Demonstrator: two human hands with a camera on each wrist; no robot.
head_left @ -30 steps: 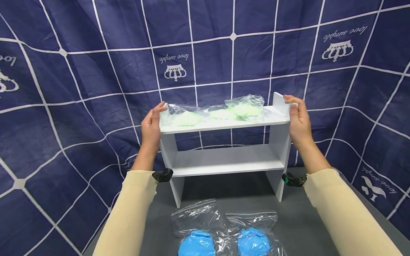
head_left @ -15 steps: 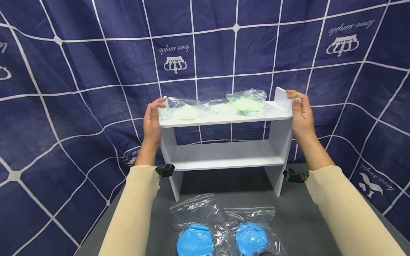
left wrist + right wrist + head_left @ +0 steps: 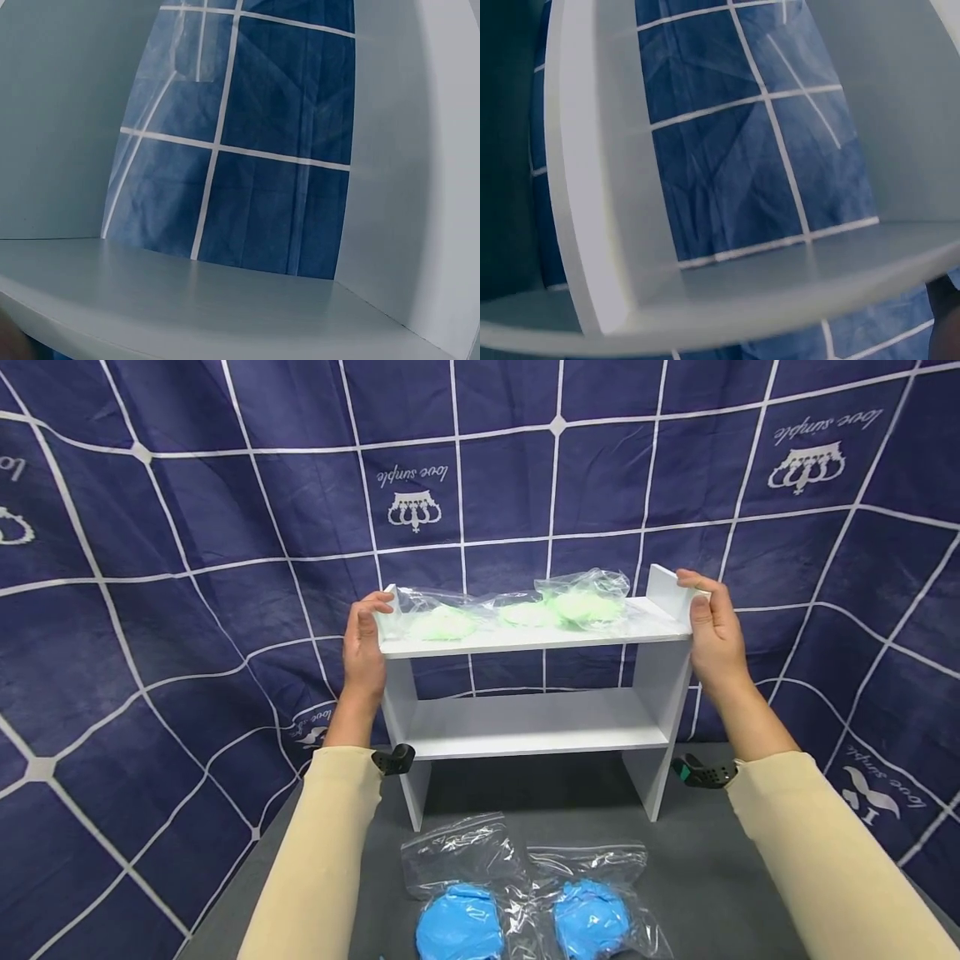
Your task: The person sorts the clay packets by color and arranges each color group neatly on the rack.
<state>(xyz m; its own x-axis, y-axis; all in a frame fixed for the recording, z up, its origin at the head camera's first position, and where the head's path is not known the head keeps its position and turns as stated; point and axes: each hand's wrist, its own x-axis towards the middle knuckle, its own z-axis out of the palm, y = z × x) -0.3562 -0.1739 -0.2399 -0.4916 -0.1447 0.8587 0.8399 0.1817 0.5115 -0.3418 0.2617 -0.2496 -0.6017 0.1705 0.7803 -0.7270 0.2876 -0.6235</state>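
Observation:
A white two-tier shelf (image 3: 536,727) stands upright on the dark grey surface. My left hand (image 3: 365,647) grips its left side panel near the top, fingers bent over the edge and thumb on the near side. On the opposite end, my right hand (image 3: 714,631) holds the right side panel (image 3: 667,592) the same way. Clear plastic bags with pale green contents (image 3: 585,606) lie on the top board between the hands. In the left wrist view, the shelf's lower board (image 3: 225,300) fills the bottom; the right wrist view shows the shelf's board and panel (image 3: 592,187) close up.
In front of the shelf, two clear zip bags with blue contents, a left one (image 3: 460,927) and a right one (image 3: 591,920), lie on the grey table (image 3: 720,843). Behind and beside it hangs a navy cloth (image 3: 502,485) with white grid lines.
The head view has tilted a little, so the shelf, hands and bags sit higher in the picture. Both hands keep their hold on the shelf's side panels.

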